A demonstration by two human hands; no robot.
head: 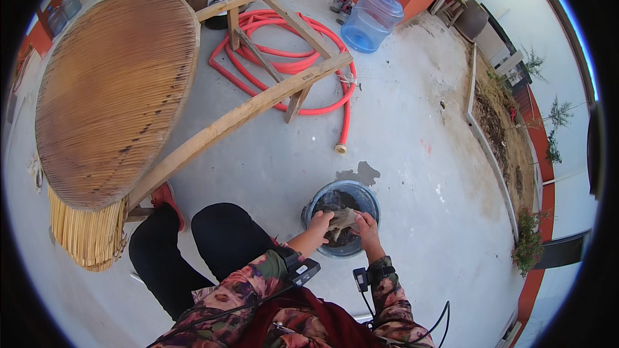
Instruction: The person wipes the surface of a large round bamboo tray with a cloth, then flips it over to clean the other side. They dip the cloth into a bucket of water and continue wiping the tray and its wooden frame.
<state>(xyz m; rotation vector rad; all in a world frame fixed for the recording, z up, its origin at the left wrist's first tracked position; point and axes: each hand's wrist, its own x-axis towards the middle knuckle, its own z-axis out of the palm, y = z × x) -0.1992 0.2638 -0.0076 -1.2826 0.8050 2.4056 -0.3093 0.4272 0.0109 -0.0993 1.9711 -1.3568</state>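
Note:
My left hand (317, 230) and my right hand (368, 233) grip a grey-brown cloth (342, 219), which looks wet, one at each side. Beneath the cloth stands a round blue-grey plastic bucket (373, 199) on the concrete floor. Dark, murky water (349, 199) shows inside it, partly hidden by the hands and cloth. Whether the lower folds of the cloth touch the water, I cannot tell.
At left, a large round tray of plant stalks (116, 92) leans over a wooden frame (232, 121), with a stalk mat (87, 237) below it. Beyond lie a coiled red hose (346, 121) and a blue water jug (371, 19). A planting bed (503, 130) runs along the right.

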